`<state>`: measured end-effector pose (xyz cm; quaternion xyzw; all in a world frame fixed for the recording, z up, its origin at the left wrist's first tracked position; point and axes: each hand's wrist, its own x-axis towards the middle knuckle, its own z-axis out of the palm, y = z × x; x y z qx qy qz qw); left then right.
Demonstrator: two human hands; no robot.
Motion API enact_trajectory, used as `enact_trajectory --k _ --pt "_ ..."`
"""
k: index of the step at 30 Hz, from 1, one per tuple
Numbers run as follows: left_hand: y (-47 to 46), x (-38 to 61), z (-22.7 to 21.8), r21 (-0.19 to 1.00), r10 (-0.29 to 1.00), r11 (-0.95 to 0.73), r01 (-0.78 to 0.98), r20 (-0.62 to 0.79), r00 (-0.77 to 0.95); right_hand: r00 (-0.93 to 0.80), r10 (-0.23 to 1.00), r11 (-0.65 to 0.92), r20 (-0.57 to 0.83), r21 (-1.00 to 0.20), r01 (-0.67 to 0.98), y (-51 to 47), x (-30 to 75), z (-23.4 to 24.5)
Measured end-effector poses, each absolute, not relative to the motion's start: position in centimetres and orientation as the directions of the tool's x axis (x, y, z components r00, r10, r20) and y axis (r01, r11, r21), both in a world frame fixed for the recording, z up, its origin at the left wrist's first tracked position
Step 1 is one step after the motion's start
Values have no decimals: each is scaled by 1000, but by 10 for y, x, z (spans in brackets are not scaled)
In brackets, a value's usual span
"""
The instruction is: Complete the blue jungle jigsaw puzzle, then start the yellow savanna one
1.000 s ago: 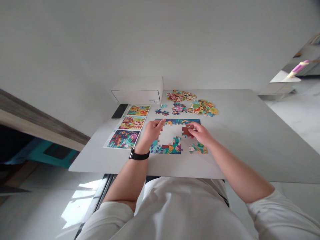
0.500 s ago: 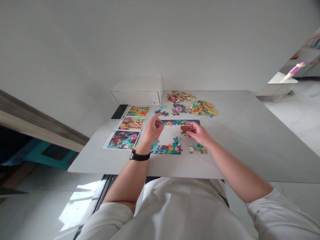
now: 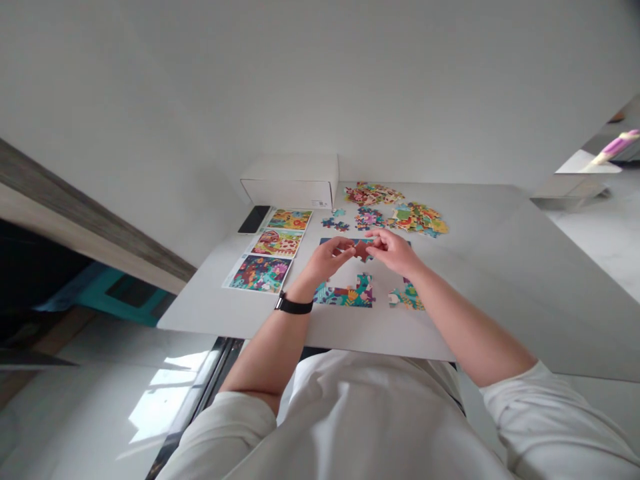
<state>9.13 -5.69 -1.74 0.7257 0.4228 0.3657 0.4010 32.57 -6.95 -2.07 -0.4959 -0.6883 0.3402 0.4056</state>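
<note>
While my left hand (image 3: pixel 327 260) and right hand (image 3: pixel 393 252) pinch a brown jigsaw piece (image 3: pixel 362 250) together, the puzzle border (image 3: pixel 345 297) stands part-built, loose pieces (image 3: pixel 373 194) heaped beyond.

- Clock faces are centred on the hands, with 12 o'clock away from the person.
- The left hand (image 3: pixel 327 259) and right hand (image 3: pixel 393 253) close the gap around a reddish-brown puzzle piece (image 3: pixel 363 250), blocking each other sideways.
- 12 o'clock: loose puzzle pieces (image 3: pixel 395 217) lie flat, with a wall (image 3: pixel 320 80) beyond the table.
- 11 o'clock: a white cardboard box (image 3: pixel 290 181) stands tallest.
- 9 o'clock: flat picture cards (image 3: pixel 260 273) offer no real barrier.
- 10 o'clock: a phone (image 3: pixel 254 219) lies flat.
- 3 o'clock: a hand can pass over the white tabletop (image 3: pixel 490 267) to its edge.
- 6 o'clock: the low part-built puzzle (image 3: pixel 345 295) lies under the forearms' path.
</note>
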Motion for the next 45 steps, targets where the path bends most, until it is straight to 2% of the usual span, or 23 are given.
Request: enact_trajectory --k 8,17,23,27,30,36,45 --pt "-59 98 -25 878 870 -325 351 132 476 -186 965 240 184 -905 352 -74 330 -46" --pt "-62 93 -17 858 921 -238 455 50 387 -173 965 247 196 -902 355 -74 332 -45" --pt "-57 87 -19 854 889 -235 465 -4 457 -192 962 261 196 -871 416 -75 331 -45" --pt "-53 81 -21 881 860 -247 403 7 511 -220 960 253 175 -879 404 -81 324 -43" --pt "-52 73 -19 858 824 -271 436 -27 565 -272 950 255 151 -880 402 -85 319 -44" --pt "-50 62 -13 765 788 -341 546 -84 610 -366 916 330 162 -822 463 -92 312 -46" --pt "-46 53 -18 750 827 -298 591 -106 552 -412 889 416 199 -725 548 -93 311 -46"
